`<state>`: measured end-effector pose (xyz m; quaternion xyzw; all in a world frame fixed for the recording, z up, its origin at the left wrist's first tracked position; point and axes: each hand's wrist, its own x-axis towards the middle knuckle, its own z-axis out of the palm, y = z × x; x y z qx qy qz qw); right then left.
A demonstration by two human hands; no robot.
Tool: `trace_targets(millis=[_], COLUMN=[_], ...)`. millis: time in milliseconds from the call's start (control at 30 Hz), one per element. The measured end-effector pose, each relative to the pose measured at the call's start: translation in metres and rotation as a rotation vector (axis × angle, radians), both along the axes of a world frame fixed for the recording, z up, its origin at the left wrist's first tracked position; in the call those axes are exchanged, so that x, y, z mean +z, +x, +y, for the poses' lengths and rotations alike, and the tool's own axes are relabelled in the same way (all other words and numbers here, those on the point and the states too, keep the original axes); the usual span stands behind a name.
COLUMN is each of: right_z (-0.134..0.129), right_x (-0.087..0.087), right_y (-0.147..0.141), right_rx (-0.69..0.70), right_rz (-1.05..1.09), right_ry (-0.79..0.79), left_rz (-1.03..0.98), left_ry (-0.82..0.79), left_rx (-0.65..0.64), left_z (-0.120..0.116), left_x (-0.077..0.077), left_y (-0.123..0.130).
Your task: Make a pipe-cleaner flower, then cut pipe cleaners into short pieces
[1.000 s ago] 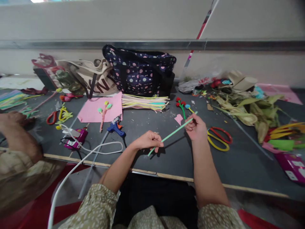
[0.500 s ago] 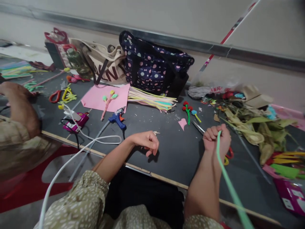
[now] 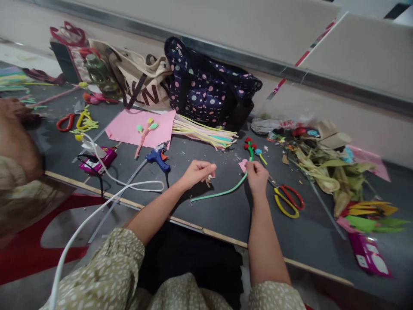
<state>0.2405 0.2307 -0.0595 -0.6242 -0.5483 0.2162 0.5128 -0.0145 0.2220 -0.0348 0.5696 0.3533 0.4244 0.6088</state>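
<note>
A light green pipe cleaner (image 3: 222, 194) is pinched at one end in my right hand (image 3: 257, 175), and its other end curves left over the dark table (image 3: 206, 224). My left hand (image 3: 197, 173) is held to the left of it with thumb and fingers pressed together; whether anything small is between them is hidden. Small pale scraps (image 3: 208, 181) lie beside its fingertips. Just beyond my right hand are a green stem with red balls (image 3: 250, 147), a stem with a blue ball (image 3: 260, 155) and a pink paper scrap (image 3: 242, 165).
Scissors (image 3: 287, 200) lie right of my right hand. A blue glue gun (image 3: 158, 158), a white cable (image 3: 97, 206) and pink paper (image 3: 129, 129) are at the left. Bags (image 3: 209, 86) stand behind a pipe cleaner bundle (image 3: 203, 132). Dried husks (image 3: 338, 172) lie right. Another person's arm (image 3: 19, 137) is far left.
My right hand has moved left, away from the scissors, bringing the green pipe cleaner over the table in front of me. My left hand has risen slightly, its thumb now against the fingers.
</note>
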Motion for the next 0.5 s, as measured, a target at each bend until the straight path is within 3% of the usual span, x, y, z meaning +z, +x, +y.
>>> trace_targets(millis=[133, 267, 367, 500], right_z=[0.010, 0.015, 0.008, -0.023], right_x=[-0.010, -0.008, 0.005, 0.022], right_y=[-0.015, -0.019, -0.005, 0.037], right_rx=[0.081, 0.053, -0.031, -0.132], right_rz=[-0.065, -0.127, -0.205, -0.336], right_ry=[-0.034, -0.012, 0.036, 0.018], left_rz=[-0.120, -0.136, -0.117, -0.138], left_ry=[-0.004, 0.016, 0.043, 0.033], left_rx=[0.175, 0.265, 0.310, 0.435], left_z=[0.006, 0.010, 0.012, 0.014], left_x=[-0.002, -0.006, -0.008, -0.010], left_y=[-0.001, -0.001, -0.001, 0.000])
